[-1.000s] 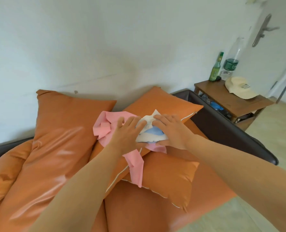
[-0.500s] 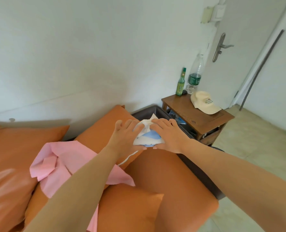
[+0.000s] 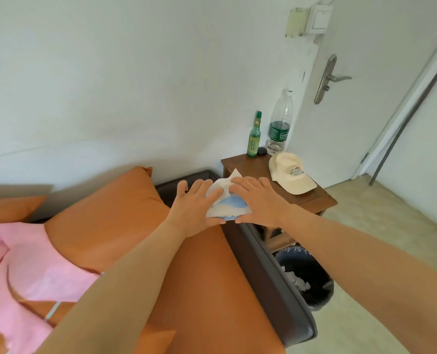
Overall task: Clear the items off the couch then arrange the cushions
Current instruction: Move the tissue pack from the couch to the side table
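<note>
A white and blue tissue pack (image 3: pixel 227 204) is held between both hands above the couch's dark armrest (image 3: pixel 268 256), close to the wooden side table (image 3: pixel 248 166). My left hand (image 3: pixel 195 209) grips its left side and my right hand (image 3: pixel 258 200) covers its right side. An orange cushion (image 3: pixel 110 218) leans against the wall behind the orange couch seat (image 3: pixel 207 290). A pink cloth (image 3: pixel 25 267) lies over the cushions at lower left.
On the side table stand a green bottle (image 3: pixel 254 136), a clear water bottle (image 3: pixel 280 123) and a cream cap (image 3: pixel 290 175). A bin with a dark liner (image 3: pixel 306 282) sits on the floor beside the armrest. A white door (image 3: pixel 365 85) is at the right.
Both hands have carried the tissue pack rightward, off the pink cloth and cushions, to above the armrest near the side table. The view has swung right with them.
</note>
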### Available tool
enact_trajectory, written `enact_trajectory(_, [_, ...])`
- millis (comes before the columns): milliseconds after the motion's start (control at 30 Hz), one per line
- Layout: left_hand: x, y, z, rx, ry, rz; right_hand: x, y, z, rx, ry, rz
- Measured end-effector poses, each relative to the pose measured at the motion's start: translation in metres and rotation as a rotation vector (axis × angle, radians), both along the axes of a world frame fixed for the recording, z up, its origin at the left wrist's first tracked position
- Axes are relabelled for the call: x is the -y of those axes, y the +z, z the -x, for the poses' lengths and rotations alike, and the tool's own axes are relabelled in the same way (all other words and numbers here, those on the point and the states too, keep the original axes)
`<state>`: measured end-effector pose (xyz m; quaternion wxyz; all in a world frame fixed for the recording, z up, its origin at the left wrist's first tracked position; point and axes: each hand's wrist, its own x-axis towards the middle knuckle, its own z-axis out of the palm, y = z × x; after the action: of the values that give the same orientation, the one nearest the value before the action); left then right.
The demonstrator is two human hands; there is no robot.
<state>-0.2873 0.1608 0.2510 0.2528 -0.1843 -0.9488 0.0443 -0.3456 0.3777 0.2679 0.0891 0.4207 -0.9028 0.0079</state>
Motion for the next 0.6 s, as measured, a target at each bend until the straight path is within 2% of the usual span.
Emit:
enact_trajectory(367, [-0.053,-0.018,0.079,0.030,0.111,-0.002,-0.047,-0.018,0.099,0.041,0.076,0.031])
enact_trajectory(600, [-0.054,-0.050,0.154,0.033,0.065,0.018,-0.051,-0.048,0.168,0.086,0.027,0.017])
